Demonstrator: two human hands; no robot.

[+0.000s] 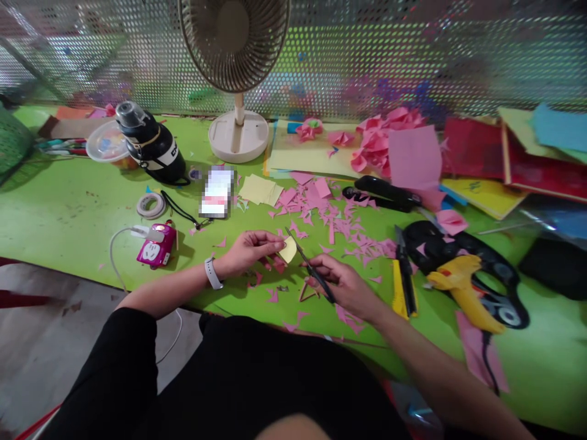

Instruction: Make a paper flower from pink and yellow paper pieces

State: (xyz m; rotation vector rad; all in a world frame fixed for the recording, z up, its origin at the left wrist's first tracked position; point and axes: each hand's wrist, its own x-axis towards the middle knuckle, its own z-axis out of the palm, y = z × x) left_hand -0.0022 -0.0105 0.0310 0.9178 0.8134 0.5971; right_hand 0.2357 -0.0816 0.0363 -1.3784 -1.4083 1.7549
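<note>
Near the front edge of the green table, my left hand pinches a small yellow paper piece between thumb and fingers. My right hand is closed round the handles of dark scissors. The blades point up and left, right beside the yellow piece. Pink paper scraps are scattered behind and around both hands. A stack of yellow paper squares lies beyond my left hand.
A fan stands at the back. On the left are a black bottle, tape roll, phone and pink power adapter. A stapler, yellow cutter and glue gun lie on the right.
</note>
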